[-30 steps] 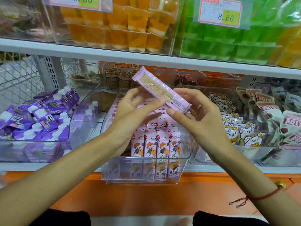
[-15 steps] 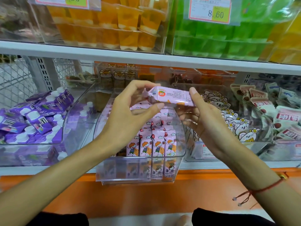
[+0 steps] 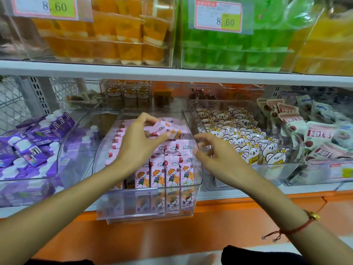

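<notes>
A clear plastic bin (image 3: 147, 205) on the lower shelf holds several upright pink snack packets with a cartoon child. My left hand (image 3: 139, 144) reaches into the bin and pinches one pink packet (image 3: 166, 129) between thumb and fingers, just above the stacked rows. My right hand (image 3: 214, 150) hovers at the bin's right wall with its fingers loosely curled, holding nothing. A red string bracelet sits on my right wrist.
A bin of purple drink pouches (image 3: 30, 142) stands to the left. A bin of white bear-print packets (image 3: 238, 134) stands to the right, with pink-and-white packs (image 3: 321, 136) beyond it. Above the white shelf edge (image 3: 172, 73) sit orange jelly cups (image 3: 107, 35) and green jelly cups (image 3: 229, 46).
Both hands were holding the pink packet up in front of the shelf. My left hand has lowered it into the bin, and my right hand has let go.
</notes>
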`<state>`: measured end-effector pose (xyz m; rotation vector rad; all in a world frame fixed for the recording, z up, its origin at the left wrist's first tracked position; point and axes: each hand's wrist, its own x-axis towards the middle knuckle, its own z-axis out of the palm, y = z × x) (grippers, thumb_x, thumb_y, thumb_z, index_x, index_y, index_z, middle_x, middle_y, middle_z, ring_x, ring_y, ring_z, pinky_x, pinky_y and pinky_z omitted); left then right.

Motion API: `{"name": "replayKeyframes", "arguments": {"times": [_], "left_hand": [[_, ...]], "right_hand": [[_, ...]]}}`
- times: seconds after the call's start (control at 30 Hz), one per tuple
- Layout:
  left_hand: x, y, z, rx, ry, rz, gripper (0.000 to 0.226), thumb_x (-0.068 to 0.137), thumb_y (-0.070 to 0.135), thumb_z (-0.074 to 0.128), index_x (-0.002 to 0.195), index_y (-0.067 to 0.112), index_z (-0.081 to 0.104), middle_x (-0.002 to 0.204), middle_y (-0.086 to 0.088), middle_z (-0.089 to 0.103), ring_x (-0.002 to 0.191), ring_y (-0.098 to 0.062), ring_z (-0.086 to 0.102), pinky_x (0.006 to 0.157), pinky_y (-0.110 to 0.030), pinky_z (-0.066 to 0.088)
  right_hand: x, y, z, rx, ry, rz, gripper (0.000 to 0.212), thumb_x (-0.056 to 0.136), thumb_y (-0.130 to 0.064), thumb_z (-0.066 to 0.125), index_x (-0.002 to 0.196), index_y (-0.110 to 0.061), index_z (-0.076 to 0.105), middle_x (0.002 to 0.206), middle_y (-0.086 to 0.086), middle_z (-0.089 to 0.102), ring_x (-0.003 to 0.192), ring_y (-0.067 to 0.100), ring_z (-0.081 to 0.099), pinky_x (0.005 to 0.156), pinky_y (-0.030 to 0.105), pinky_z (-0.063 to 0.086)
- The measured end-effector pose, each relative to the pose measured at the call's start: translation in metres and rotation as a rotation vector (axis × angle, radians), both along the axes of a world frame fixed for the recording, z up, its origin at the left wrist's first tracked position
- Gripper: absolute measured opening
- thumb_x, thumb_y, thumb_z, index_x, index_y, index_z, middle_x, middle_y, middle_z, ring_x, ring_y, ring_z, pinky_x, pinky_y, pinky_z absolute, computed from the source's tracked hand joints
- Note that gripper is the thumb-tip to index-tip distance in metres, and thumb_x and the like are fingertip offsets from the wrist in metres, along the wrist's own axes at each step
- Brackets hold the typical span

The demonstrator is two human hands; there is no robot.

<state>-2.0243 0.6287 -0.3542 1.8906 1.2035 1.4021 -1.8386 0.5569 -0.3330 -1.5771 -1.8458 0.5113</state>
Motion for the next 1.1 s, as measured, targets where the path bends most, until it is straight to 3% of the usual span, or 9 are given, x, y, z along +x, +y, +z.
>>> {"name": "replayKeyframes", "arguments": {"times": [0.13,0.3,0.5,0.6,0.77,0.87,0.9,1.0,1.1], "left_hand": [[-0.013,0.001,0.023,0.064,0.201,-0.057,0.024,0.077,0.031,0.076,0.093,0.030,0.058,0.093,0.019,0.067,0.075,0.003,0.066,0.068,-0.018,0.056],[-0.004,0.018,0.063,0.036,0.480,-0.155,0.029,0.076,0.036,0.077,0.099,0.022,0.066,0.093,0.006,0.072,0.083,-0.014,0.069,0.082,-0.042,0.056],[0.034,0.042,0.060,0.049,0.528,-0.061,0.059,0.072,0.045,0.079,0.120,0.018,0.061,0.095,0.006,0.065,0.087,-0.013,0.061,0.078,-0.026,0.047],[0.035,0.046,0.050,0.049,0.553,-0.034,0.050,0.072,0.047,0.079,0.112,0.021,0.061,0.095,0.006,0.067,0.089,-0.015,0.064,0.083,-0.033,0.053],[0.022,0.047,0.022,0.023,0.872,-0.148,0.024,0.090,0.048,0.057,0.088,0.028,0.068,0.101,0.004,0.066,0.098,-0.017,0.055,0.086,-0.035,0.045],[0.019,0.046,0.018,-0.014,0.903,-0.199,0.042,0.098,0.045,0.045,0.063,0.026,0.059,0.093,0.002,0.063,0.101,-0.021,0.052,0.094,-0.042,0.041],[0.018,0.046,0.019,-0.003,0.893,-0.203,0.039,0.098,0.045,0.045,0.065,0.029,0.060,0.101,0.002,0.064,0.106,-0.021,0.051,0.097,-0.042,0.039],[0.021,0.045,0.022,0.049,0.820,-0.155,0.026,0.093,0.049,0.051,0.104,0.032,0.067,0.123,0.004,0.060,0.118,-0.020,0.045,0.088,-0.037,0.039],[0.025,0.040,0.024,0.046,0.859,-0.185,0.026,0.085,0.052,0.061,0.101,0.033,0.069,0.113,0.004,0.062,0.115,-0.018,0.045,0.088,-0.037,0.043]], "right_hand": [[0.002,0.001,-0.001,-0.003,0.027,0.028,0.035,0.096,-0.021,0.053,0.131,-0.018,0.048,0.092,-0.019,0.048,0.059,-0.012,0.055,0.056,0.006,0.041],[0.003,0.004,-0.002,0.002,0.048,0.043,0.033,0.095,-0.021,0.055,0.127,-0.019,0.050,0.091,-0.017,0.050,0.056,-0.016,0.054,0.056,0.006,0.041],[0.007,0.003,-0.002,0.007,0.034,0.031,0.038,0.093,-0.028,0.058,0.129,-0.023,0.047,0.091,-0.017,0.055,0.059,-0.007,0.056,0.061,0.016,0.041],[0.011,0.001,-0.002,0.022,0.000,0.045,0.038,0.092,-0.032,0.060,0.127,-0.025,0.048,0.090,-0.019,0.058,0.061,-0.004,0.056,0.064,0.018,0.042],[0.011,-0.001,-0.002,0.043,-0.043,0.063,0.035,0.091,-0.033,0.059,0.125,-0.027,0.051,0.086,-0.020,0.057,0.068,-0.002,0.057,0.064,0.016,0.044],[0.010,0.000,-0.002,0.044,-0.055,0.060,0.035,0.092,-0.033,0.059,0.125,-0.027,0.050,0.086,-0.019,0.057,0.069,-0.001,0.057,0.066,0.018,0.046],[0.010,0.000,-0.002,0.042,-0.056,0.057,0.034,0.092,-0.033,0.058,0.124,-0.027,0.050,0.085,-0.019,0.057,0.070,-0.001,0.057,0.066,0.019,0.046],[0.010,0.000,-0.001,0.037,-0.059,0.051,0.033,0.091,-0.033,0.059,0.123,-0.027,0.050,0.083,-0.019,0.058,0.068,-0.001,0.058,0.067,0.022,0.047],[0.008,0.000,-0.002,0.052,-0.059,0.014,0.031,0.090,-0.033,0.061,0.119,-0.027,0.053,0.076,-0.018,0.060,0.066,0.001,0.059,0.069,0.028,0.050]]}}
